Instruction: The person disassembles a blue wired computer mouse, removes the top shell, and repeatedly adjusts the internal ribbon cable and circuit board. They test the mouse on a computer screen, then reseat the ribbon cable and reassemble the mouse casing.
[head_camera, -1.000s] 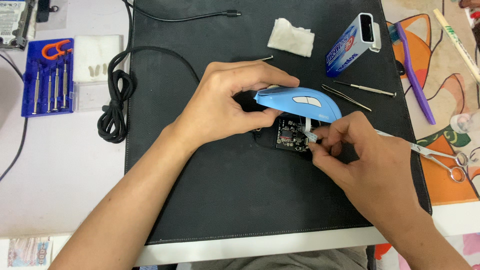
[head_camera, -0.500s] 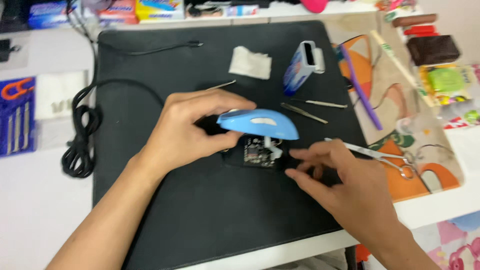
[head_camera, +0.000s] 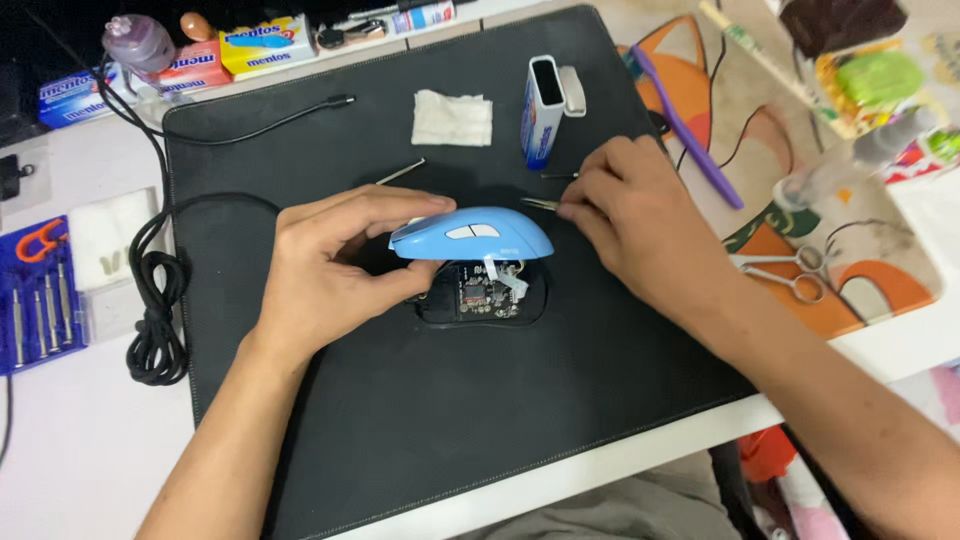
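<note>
Head camera looks straight down on a wide black desk mat (head_camera: 420, 420) with a fine cloth weave and a stitched edge, lying on a white table (head_camera: 70, 450). Near the mat's middle the left hand (head_camera: 335, 270) curls around a smooth, rounded, light-blue mouse shell (head_camera: 470, 234), thumb beneath and fingers over the top, holding it lifted and tilted above the mouse base (head_camera: 482, 294). That base is a dark oval tray exposing a circuit board with small components, and a thin pale ribbon runs from it up to the shell. The right hand (head_camera: 630, 215) rests on the mat just beside the shell, fingers bent and pinched on slim metal tweezers (head_camera: 541, 203) that lie flat; whether they are lifted off the cloth cannot be told. Just behind the fingers lies a small dark pin-like tool (head_camera: 558, 176). Farther back stands a blue-and-white box (head_camera: 541, 110) with its hinged lid flipped open, beside a crumpled white tissue square (head_camera: 452, 117). A thin metal rod (head_camera: 402, 171) lies aslant behind the left hand. A glossy black cable (head_camera: 155, 300) loops in a coil off the mat's left edge, next to a blue plastic screwdriver case (head_camera: 38, 295). To the right, steel scissors (head_camera: 790, 272) and a purple toothbrush (head_camera: 685, 125) rest on a colourful printed mat (head_camera: 880, 290).
</note>
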